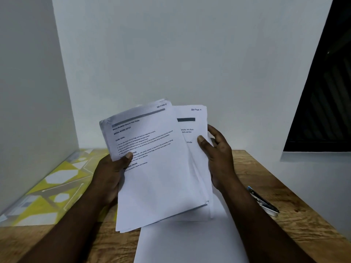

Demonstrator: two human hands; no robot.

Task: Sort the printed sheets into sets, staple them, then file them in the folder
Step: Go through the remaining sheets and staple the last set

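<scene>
A yellow patterned folder (57,179) lies at lower left on the wooden tabletop (303,224). At centre frame, a person holds a fanned stack of printed sheets (157,177) above the tabletop. The left hand (110,173) grips the stack's left edge, thumb across the front page. The right hand (218,154) pinches the rear pages, fingers curled behind. Blank paper (190,243) lies beneath, and a stapler (264,202) rests at right.

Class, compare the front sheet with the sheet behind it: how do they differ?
The front sheet tilts left, pinched by the left hand; the rear sheet stands straighter, held by the right hand. The front sheet shows fully; the rear sheet is mostly covered. Both carry a section label at top right.
</scene>
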